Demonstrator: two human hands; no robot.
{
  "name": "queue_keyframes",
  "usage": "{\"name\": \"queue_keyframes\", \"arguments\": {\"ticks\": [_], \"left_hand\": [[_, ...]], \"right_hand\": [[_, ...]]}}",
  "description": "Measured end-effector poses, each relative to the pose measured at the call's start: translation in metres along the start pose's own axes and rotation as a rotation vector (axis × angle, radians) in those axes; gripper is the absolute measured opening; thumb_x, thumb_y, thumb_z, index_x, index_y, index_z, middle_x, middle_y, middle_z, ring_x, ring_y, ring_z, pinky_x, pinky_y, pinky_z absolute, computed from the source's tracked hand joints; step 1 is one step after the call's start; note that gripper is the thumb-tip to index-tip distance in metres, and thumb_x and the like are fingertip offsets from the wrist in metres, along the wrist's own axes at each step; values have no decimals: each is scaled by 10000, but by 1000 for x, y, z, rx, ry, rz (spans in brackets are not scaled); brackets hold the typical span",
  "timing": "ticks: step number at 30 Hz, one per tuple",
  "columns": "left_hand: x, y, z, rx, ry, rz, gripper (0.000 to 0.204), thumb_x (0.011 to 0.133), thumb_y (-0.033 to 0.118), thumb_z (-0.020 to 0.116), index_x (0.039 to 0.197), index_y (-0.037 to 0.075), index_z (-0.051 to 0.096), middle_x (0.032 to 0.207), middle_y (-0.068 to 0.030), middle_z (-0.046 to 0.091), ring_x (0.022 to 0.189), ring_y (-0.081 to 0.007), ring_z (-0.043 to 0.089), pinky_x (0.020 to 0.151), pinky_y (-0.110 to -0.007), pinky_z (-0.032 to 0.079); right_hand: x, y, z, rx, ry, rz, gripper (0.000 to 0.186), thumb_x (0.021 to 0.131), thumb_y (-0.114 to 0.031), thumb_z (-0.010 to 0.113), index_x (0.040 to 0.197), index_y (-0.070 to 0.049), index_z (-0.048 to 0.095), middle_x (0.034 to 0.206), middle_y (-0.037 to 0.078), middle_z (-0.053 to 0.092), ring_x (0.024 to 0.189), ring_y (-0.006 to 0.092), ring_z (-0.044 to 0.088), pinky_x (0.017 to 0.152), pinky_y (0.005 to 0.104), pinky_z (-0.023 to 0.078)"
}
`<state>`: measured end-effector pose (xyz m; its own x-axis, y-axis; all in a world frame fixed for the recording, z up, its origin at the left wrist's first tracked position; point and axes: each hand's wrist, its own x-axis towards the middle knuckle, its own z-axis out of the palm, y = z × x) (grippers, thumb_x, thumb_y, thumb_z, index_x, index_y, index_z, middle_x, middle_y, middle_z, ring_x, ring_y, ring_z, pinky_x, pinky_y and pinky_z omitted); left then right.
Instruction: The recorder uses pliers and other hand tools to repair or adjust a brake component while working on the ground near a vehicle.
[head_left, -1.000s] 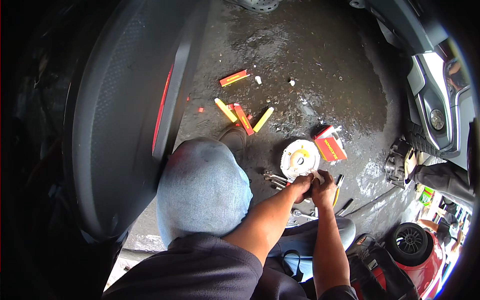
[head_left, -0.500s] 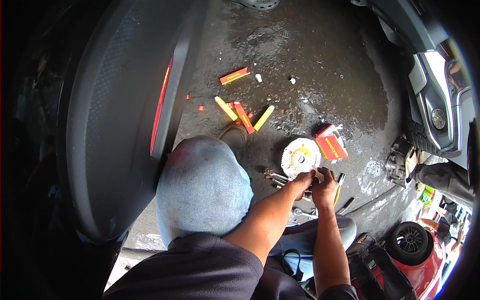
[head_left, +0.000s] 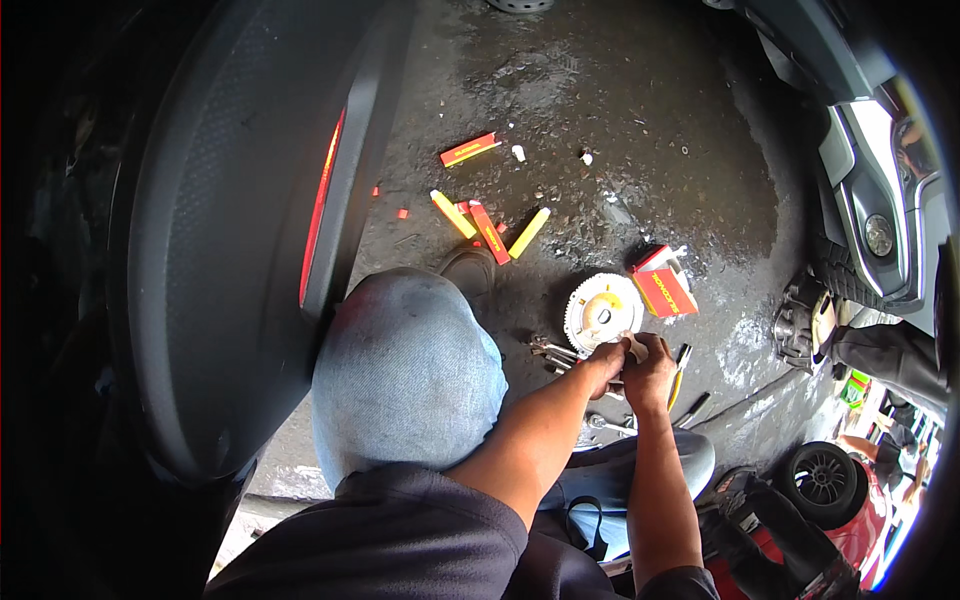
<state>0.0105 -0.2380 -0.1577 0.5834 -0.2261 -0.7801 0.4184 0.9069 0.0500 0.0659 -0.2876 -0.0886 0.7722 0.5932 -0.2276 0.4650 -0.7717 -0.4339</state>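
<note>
My left hand (head_left: pixel 604 366) and my right hand (head_left: pixel 651 374) are closed together in front of my bent knee. Between their fingers shows a small pale beige piece (head_left: pixel 637 347), mostly covered, so its kind is unclear. Just beyond the fingers lies a round metal disc (head_left: pixel 588 325) with a toothed rim, a yellowish-brown middle and a dark centre hole. Beside it on the right rests an opened red box (head_left: pixel 666 292). Metal hand tools (head_left: pixel 553 350) are left of my left hand, and pliers with yellow handles (head_left: pixel 679 372) lie right of my right hand.
Red and yellow narrow cartons (head_left: pixel 489 232) and white scraps (head_left: pixel 518 153) are scattered on the dark, wet floor. A black vehicle panel (head_left: pixel 250 220) rises at left. Another vehicle's front (head_left: pixel 878 235) and a person's leg (head_left: pixel 885 355) are at right; a black wheel (head_left: pixel 822 485) sits lower right.
My hands stay together at nearly the same spot, the pale piece shifting slightly between the fingers. At the lower right, dark-trousered legs of another person have moved a little.
</note>
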Motion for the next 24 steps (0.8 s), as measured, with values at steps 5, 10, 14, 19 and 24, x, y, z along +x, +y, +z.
{"name": "queue_keyframes", "arguments": {"ticks": [5,10,14,19,24], "left_hand": [[2,-1,-1,-8,-4,-8,421,965,480,322,1115,175,571,1023,-29,593,885,-197,538,689,-391,437],[0,1,-2,-9,10,5,433,954,520,331,1081,177,562,987,-26,589,851,-188,539,678,-383,430],[-5,3,-4,-74,-70,-58,392,944,498,391,1119,180,542,1071,-12,548,990,-193,515,802,-398,433],[-12,4,-4,-46,-77,-61,372,939,472,399,1119,175,534,1052,1,551,984,-190,523,830,-386,426],[-14,4,-2,-56,18,-57,351,931,448,420,1108,168,536,1033,-18,557,966,-189,535,805,-402,450]], "right_hand": [[0,1,1,-21,18,-43,168,805,-182,660,882,-34,642,905,170,633,815,372,625,725,420,497],[2,1,2,7,21,-29,138,762,-101,650,885,-40,640,903,163,632,817,369,626,729,422,498],[5,8,-2,0,21,-60,186,714,-27,627,898,-45,639,906,160,632,817,365,626,727,421,500],[7,10,4,14,-14,-46,177,734,-47,637,911,-44,633,903,164,630,825,370,622,732,424,499],[4,7,6,21,-56,-136,163,782,-90,621,940,-50,624,933,172,622,861,384,614,743,437,496]]}}
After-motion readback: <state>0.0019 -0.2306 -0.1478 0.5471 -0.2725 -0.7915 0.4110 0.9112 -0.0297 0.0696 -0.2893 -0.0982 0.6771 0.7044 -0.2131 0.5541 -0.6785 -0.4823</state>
